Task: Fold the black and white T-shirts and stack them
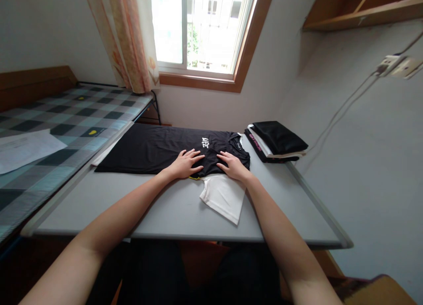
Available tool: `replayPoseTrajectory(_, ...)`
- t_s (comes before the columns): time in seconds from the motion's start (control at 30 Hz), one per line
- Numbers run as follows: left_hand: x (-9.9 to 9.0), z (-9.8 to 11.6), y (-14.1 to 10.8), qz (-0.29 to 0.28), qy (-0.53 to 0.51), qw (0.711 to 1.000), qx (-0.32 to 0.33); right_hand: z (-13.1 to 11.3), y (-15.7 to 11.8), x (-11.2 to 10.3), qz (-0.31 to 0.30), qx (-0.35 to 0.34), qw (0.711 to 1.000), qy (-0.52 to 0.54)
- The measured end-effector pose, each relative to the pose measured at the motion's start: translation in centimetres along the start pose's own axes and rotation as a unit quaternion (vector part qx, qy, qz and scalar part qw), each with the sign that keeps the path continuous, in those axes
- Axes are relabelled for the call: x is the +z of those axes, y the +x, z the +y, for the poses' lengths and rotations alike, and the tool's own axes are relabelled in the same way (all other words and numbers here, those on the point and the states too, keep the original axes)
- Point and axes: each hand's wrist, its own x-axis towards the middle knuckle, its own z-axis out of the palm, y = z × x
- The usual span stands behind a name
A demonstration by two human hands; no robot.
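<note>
Head view: a black T-shirt point(155, 148) with white lettering point(205, 143) lies flat across the table point(165, 217), its collar point(243, 148) toward the right and its hem toward the left, near the checked mattress point(109, 115). One white sleeve point(224, 195) sticks out on the near side, spread on the bare tabletop. Both hands rest palm-down on the black cloth, fingers fanned wide and gripping nothing — the left hand point(187, 164) just below the lettering, the right hand point(232, 166) close to the collar, above the sleeve.

The fabric looks thin, soft and smooth, so it should be very light, limp and in no danger of breaking; more likely it would slide or crease under a sideways push. Flat palms suit smoothing it. For lifting, the sleeve's loose cuff looks the easiest pinch, while the shoulder by the collar and a hem corner seem good holds for the body — one hand at each end, since a single grip would probably let the middle sag.
</note>
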Motion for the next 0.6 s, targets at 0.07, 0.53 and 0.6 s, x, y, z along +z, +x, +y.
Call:
replayPoseTrajectory(0.07, -0.01, 0.01, -0.01, -0.001, 0.002, 1.0, -0.001, 0.08, 0.02, 0.08, 0.001, -0.002, 1.0, 0.0)
replayPoseTrajectory(0.53, 0.01, 0.0, 0.02, -0.002, 0.002, 1.0, -0.003, 0.06, 0.06, 0.0, 0.002, 0.001, 1.0, 0.016)
replayPoseTrajectory(0.6, 0.08, -0.05, 0.04, 0.0, 0.003, 1.0, -0.002, 0.13, 0.06, 0.03, 0.003, 0.0, 1.0, 0.019)
